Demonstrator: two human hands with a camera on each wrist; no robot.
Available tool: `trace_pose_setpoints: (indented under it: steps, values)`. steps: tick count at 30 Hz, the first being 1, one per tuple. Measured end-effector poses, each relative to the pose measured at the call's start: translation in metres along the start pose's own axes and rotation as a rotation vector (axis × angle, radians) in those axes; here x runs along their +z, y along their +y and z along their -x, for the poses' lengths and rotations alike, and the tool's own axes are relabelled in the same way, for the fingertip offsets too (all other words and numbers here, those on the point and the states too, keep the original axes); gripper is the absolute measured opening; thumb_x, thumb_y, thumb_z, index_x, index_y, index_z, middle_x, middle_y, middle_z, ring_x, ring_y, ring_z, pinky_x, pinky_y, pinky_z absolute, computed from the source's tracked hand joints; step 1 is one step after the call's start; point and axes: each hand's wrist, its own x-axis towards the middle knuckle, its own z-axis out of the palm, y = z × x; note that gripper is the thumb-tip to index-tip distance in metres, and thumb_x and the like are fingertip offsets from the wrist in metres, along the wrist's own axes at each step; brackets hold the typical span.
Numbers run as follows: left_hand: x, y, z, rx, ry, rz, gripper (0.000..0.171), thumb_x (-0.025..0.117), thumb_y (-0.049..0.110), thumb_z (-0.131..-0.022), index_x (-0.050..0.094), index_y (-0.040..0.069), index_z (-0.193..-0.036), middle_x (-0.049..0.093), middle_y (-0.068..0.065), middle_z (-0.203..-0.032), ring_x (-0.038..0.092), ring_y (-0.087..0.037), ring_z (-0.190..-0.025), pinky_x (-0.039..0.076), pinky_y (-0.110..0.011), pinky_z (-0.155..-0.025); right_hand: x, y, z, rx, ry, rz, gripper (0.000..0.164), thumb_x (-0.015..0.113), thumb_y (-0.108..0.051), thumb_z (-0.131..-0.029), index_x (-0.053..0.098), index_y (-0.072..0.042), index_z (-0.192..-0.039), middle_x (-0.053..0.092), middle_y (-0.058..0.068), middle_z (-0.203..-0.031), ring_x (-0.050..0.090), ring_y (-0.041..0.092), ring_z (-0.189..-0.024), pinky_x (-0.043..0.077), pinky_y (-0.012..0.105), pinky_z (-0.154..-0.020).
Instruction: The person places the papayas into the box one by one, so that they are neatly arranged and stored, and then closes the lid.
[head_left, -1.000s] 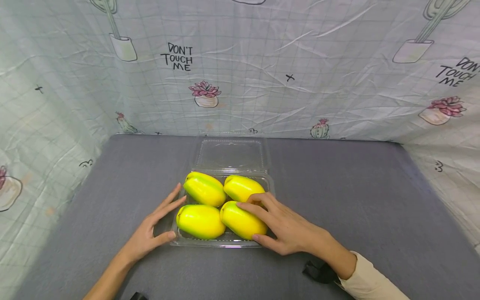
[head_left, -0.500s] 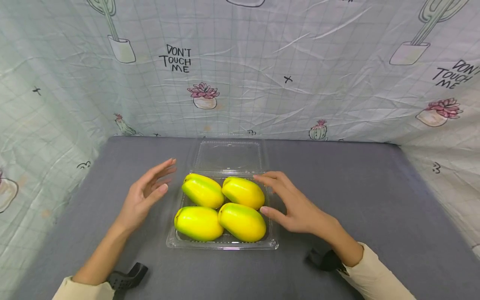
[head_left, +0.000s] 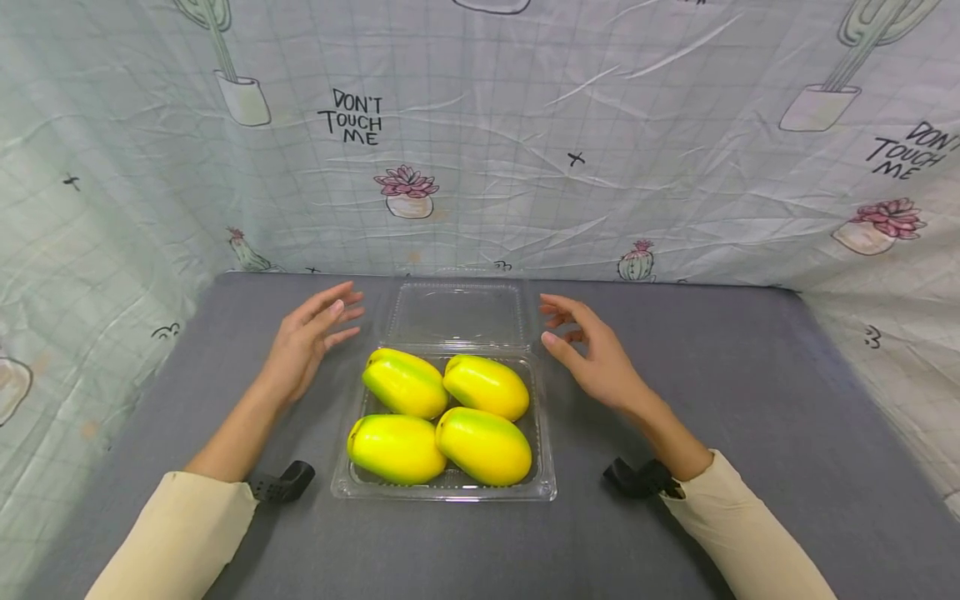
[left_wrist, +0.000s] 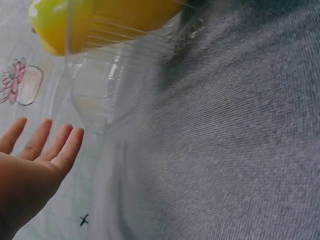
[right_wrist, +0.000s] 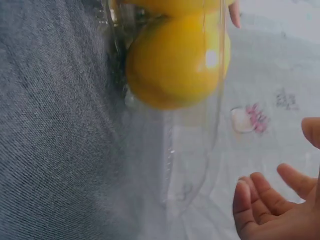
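Observation:
Several yellow-green mangoes lie in two rows in a clear plastic clamshell box. Its transparent lid is folded back flat on the far side. My left hand hovers left of the lid, fingers spread and pointing inward, touching nothing. On the other side, my right hand is held beside the lid's right edge with relaxed, slightly bent fingers and nothing in them. In the left wrist view, the left hand is apart from the box wall. The right wrist view likewise shows the right hand apart from it.
The box stands on a grey cloth-covered table. A patterned curtain with cactus drawings encloses the back and sides. Black straps with mounts sit at both wrists, just below beige sleeves.
My right hand has let go of the near right mango and moved up and away to beside the lid. The left hand has left the box's side and moved forward to the lid's left.

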Motion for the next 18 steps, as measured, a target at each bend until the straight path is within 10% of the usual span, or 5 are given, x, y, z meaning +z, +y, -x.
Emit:
trace_pose_setpoints:
  steps: [18]
  values:
    - [0.004,-0.010,-0.030,-0.237,-0.057,0.159,0.064,0.044,0.033,-0.102,0.019,0.001,-0.151,0.025,-0.026,-0.151,0.030,-0.041,-0.134,0.025,-0.049,-0.109,0.012,0.037,-0.027,0.435,0.055,-0.233,0.050,0.052,-0.021,-0.100,0.038,0.000,-0.144,0.047,0.020,-0.139,0.050,0.034,-0.121,0.045,0.044,-0.095]
